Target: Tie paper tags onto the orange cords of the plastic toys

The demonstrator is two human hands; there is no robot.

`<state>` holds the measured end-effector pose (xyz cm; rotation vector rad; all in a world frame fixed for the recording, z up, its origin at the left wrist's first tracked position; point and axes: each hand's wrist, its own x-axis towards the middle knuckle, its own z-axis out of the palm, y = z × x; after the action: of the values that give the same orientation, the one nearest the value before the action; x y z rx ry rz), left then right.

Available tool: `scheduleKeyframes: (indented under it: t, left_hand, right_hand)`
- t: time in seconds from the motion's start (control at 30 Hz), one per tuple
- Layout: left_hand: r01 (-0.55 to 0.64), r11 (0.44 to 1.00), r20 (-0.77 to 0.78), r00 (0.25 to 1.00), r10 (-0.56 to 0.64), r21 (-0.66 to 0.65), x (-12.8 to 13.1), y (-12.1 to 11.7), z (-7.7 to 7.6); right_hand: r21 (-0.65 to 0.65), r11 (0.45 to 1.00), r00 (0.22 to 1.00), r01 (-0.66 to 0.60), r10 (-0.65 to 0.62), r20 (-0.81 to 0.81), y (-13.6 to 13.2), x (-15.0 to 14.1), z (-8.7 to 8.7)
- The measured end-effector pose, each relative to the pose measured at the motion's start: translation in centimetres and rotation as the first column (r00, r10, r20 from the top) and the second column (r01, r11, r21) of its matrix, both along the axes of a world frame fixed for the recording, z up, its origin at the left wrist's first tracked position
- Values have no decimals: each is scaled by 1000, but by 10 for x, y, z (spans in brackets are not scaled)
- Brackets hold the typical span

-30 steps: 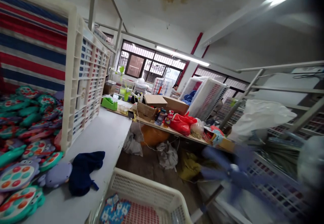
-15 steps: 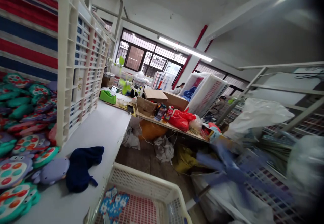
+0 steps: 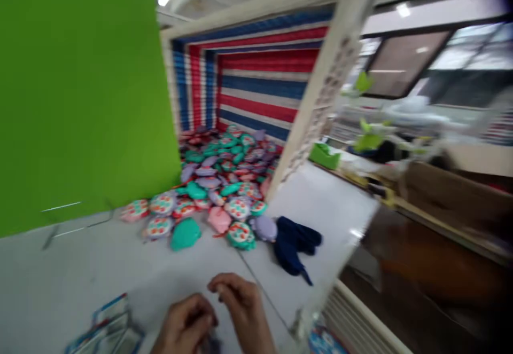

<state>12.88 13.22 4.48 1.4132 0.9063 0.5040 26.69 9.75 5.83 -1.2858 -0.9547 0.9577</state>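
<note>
Both of my hands are low in the blurred head view, close together over the white table (image 3: 80,274). My left hand (image 3: 185,326) is curled, and something small and dark shows under its fingers. My right hand (image 3: 242,306) is beside it with fingers pinched together; what they hold is too smeared to name. A heap of round teal, pink and lilac toys (image 3: 218,183) spills from a big white crate lying on its side (image 3: 320,92), beyond my hands. A dark blue cloth (image 3: 294,242) lies by the nearest toys.
A flat green panel (image 3: 80,92) fills the upper left. Printed blue cards (image 3: 108,327) lie at the table's near left. A white basket rim (image 3: 360,316) sits below the table's right edge. A cluttered bench with a cardboard box (image 3: 449,194) stands to the right.
The view has swung left and down from the room and bench to the table. My two hands have come into sight at the bottom; the toy heap is now ahead of me.
</note>
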Motion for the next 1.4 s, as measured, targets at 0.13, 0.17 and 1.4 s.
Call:
scheduleKeyframes:
  t: [0.13, 0.17, 1.4]
  left_hand:
    - [-137, 990, 58, 989, 138, -12, -4, -7, 17]
    - [-177, 984, 53, 983, 178, -33, -4, -9, 21]
    - [-261, 940, 172, 938, 301, -221, -21, -20, 37]
  right_hand:
    - [-7, 992, 928, -126, 115, -354, -6, -6, -10]
    - [-19, 989, 892, -149, 126, -434, -8, -8, -12]
    - [-95, 937, 888, -335, 280, -365, -21, -26, -14]
